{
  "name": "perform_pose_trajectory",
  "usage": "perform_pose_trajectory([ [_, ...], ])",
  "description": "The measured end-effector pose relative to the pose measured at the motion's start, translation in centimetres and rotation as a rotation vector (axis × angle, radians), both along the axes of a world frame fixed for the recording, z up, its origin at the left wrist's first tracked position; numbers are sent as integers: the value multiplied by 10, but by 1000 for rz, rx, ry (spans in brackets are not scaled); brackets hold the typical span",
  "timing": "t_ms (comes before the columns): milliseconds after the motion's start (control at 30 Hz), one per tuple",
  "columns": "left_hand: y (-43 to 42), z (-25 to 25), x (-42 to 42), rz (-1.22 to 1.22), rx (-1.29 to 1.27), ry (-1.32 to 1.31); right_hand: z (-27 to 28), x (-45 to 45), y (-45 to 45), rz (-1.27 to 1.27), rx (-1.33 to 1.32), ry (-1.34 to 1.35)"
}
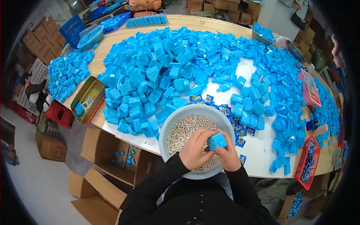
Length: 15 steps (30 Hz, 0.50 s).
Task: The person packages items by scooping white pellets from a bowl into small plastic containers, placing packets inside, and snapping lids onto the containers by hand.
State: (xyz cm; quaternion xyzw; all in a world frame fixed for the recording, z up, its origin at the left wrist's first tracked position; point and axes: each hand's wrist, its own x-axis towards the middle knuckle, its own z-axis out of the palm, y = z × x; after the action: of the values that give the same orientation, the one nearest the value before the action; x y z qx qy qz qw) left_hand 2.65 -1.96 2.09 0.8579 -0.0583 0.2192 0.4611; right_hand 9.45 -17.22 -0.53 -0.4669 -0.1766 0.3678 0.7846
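A small blue plastic box [216,141] is held between my two hands, above a grey-white basin [164,138] of pale beige pellets [187,125]. Fingers of my left hand [195,147] wrap its left side. On its right side, my right hand [229,153] grips it with thumb and fingers. The box looks closed, though my fingers cover part of it. Just behind the basin lie small printed blue packets [240,132]. Closed blue boxes [248,107] sit to the right of the basin, and open blue box halves [150,127] are heaped to its left.
A green-brown tray [77,108] stands at the table's left edge. On the right are a red basket [305,168] of packets and a pink basket [309,88]. Open cardboard boxes [101,187] are on the floor at left. People [35,92] are at the far left and back.
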Motion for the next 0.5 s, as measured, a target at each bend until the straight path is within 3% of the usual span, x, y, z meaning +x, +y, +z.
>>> perform_pose_trajectory([
  [500, 1, -2, -3, 21, -57, 52, 7, -1, 3, 25, -53, 62],
])
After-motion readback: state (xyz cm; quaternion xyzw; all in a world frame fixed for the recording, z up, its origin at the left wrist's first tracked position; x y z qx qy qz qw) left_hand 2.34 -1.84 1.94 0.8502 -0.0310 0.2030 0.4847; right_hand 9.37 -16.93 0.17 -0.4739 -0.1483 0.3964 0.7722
